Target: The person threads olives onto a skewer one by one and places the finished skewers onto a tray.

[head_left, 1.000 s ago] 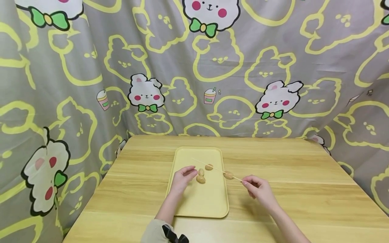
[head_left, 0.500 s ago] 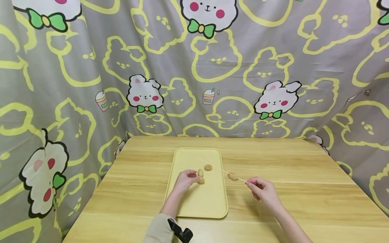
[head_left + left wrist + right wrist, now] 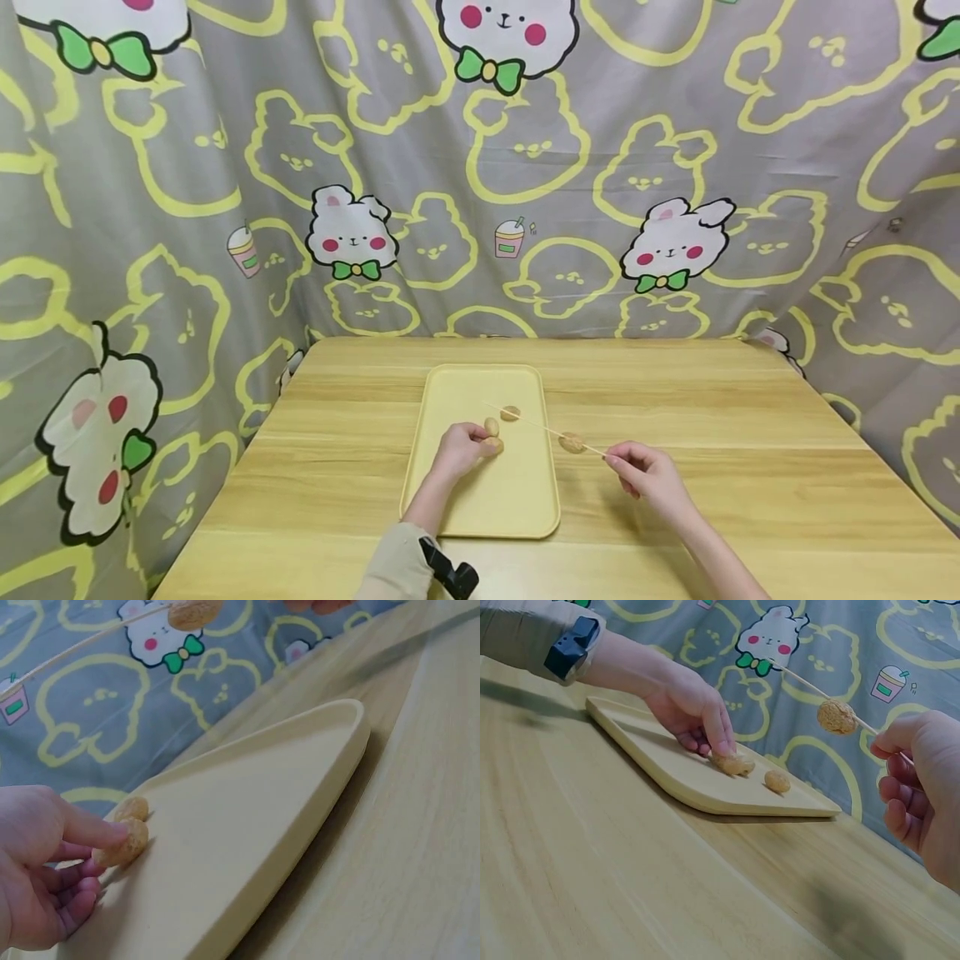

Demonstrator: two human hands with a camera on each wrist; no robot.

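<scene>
In the head view, my right hand (image 3: pixel 651 477) pinches the end of a thin bamboo skewer (image 3: pixel 534 423), which points up and to the left. One wrinkled golden-brown meatball (image 3: pixel 835 718) is threaded on it, a little ahead of the fingers. Over the yellow tray (image 3: pixel 517 508), my left hand (image 3: pixel 457 450) pinches another meatball (image 3: pixel 129 846) between thumb and fingers. Right behind it lies a smaller meatball (image 3: pixel 491 427), close against it. A further meatball (image 3: pixel 511 413) lies on the tray, with the skewer crossing over it in the head view.
The tray lies on a wood-grain table (image 3: pixel 735 400), with a low raised rim around it. A grey curtain (image 3: pixel 562 167) with cartoon prints hangs behind and along both sides. A black device (image 3: pixel 450 571) is strapped at the left sleeve.
My left hand has moved right and closed on the front meatball. My right hand, with the skewer, has shifted slightly right and down.
</scene>
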